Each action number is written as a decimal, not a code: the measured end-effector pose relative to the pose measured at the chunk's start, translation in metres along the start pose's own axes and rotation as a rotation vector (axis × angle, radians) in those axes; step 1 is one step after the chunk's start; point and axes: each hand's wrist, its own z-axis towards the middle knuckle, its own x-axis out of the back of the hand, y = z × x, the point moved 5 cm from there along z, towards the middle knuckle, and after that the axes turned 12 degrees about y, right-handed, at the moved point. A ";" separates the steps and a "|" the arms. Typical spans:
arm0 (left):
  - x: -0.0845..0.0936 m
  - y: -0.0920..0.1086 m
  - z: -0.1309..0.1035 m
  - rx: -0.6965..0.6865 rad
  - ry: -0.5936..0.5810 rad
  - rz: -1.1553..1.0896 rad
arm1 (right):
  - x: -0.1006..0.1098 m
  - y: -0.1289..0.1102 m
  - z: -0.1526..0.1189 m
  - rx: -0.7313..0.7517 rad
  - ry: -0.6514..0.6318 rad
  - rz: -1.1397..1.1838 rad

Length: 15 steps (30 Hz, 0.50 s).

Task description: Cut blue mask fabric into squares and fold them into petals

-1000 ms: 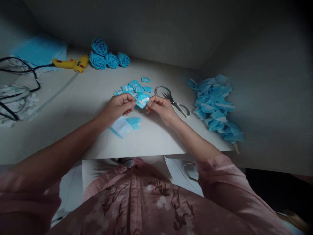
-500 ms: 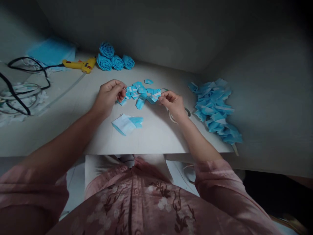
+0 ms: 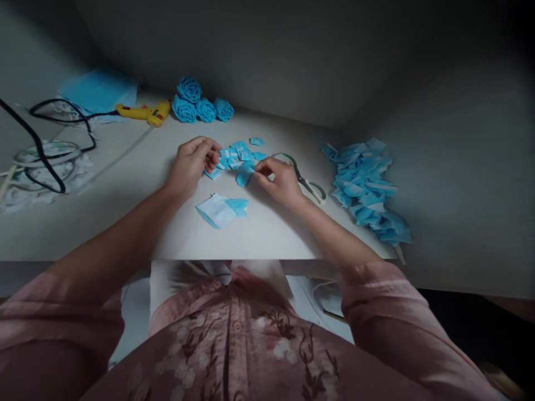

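Observation:
My left hand (image 3: 192, 166) is closed in a pinch at the left end of a row of small blue pieces (image 3: 231, 156) with white marks, which look like cut fabric or paper. Between the thumb and forefinger of my right hand (image 3: 281, 179) is the edge of a blue piece (image 3: 248, 167). It overlaps another blue piece (image 3: 243, 178) below the row. Just behind lies a loose scrap (image 3: 256, 141). Nearer me rests a larger white-and-blue folded piece (image 3: 221, 210). Scissors (image 3: 301, 177) lie beyond my right hand, partly hidden by it.
Several blue rosettes (image 3: 190, 89) sit at the back beside a yellow glue gun (image 3: 144, 112) with a black cord. Blue sheets (image 3: 98, 92) lie at the back left, white scraps (image 3: 75, 172) at the left. A blue ruffled heap (image 3: 368, 178) lies along the right wall.
My right hand has moved left from the row's right end to a blue piece near its middle, uncovering more of the scissors. My left hand stays at the left end.

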 end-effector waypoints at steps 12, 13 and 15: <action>0.001 -0.011 0.007 -0.099 0.010 0.026 | -0.017 -0.024 -0.019 0.234 -0.133 -0.219; 0.001 -0.011 0.008 -0.099 0.010 0.025 | -0.006 -0.021 -0.023 0.233 -0.113 -0.228; 0.001 -0.010 0.008 -0.104 0.012 0.022 | 0.018 -0.010 -0.034 0.203 -0.068 -0.294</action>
